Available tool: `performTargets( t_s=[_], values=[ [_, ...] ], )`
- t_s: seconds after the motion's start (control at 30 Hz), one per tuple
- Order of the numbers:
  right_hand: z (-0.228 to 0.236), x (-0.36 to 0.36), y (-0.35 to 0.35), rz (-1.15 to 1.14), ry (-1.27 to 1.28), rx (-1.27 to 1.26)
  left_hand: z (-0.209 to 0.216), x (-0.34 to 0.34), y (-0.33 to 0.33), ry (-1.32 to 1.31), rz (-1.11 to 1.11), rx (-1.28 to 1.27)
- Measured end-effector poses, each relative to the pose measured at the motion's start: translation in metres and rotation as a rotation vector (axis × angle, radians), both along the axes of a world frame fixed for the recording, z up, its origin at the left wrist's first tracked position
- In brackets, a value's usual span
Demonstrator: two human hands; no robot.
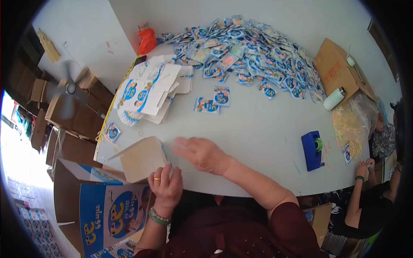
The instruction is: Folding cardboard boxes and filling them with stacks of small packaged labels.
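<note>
A small paperboard carton (143, 158), its plain tan inner side showing, lies at the table's near left edge. My left hand (165, 185) grips its near right corner with curled fingers, and the thumb is hidden. Just right of the carton hovers my right hand (203, 155), fingers stretched out and slightly blurred, holding nothing. Beyond them lies a stack of flat white-and-blue cartons (144, 92). Two small blue-and-white packets (207, 105) rest in the middle of the table, and another packet (112, 132) sits at the left edge.
A large heap of packets (249, 56) covers the far side. To the right are a blue tape dispenser (312, 150), a bottle (334, 99), a cardboard box (340, 69) and a bag of thin strips (350, 122). A printed shipping box (107, 210) stands below left. Another person's hands (366, 167) work at far right.
</note>
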State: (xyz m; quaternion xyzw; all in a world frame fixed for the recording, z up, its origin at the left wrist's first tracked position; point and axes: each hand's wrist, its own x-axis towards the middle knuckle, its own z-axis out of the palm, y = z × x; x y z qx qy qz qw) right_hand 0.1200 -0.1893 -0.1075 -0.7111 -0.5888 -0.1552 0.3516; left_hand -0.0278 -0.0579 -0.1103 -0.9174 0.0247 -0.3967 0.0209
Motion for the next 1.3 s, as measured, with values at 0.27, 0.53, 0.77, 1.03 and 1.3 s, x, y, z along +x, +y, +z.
performTargets(
  t_s=[0.27, 0.53, 0.77, 1.03, 1.3],
  values=[
    [-0.042, 0.177, -0.076, -0.675, 0.136, 0.03, 0.053, 0.233, -0.083, 0.266, -0.338, -0.32],
    [0.005, 0.379, -0.187, -1.125, 0.245, 0.023, 0.012, 0.505, 0.059, 0.39, 0.081, -0.487],
    [0.004, 0.498, -0.204, -0.968, 0.547, -0.381, -0.052, 0.61, 0.205, 0.699, 0.161, -0.607],
    [-0.005, 0.535, -0.194, -1.02, 0.518, -0.452, -0.065, 0.643, 0.148, 0.723, 0.036, -0.295],
    [-0.007, 0.479, -0.176, -0.907, 0.655, -0.151, -0.042, 0.579, 0.055, 0.849, -0.037, -0.532]
  ],
)
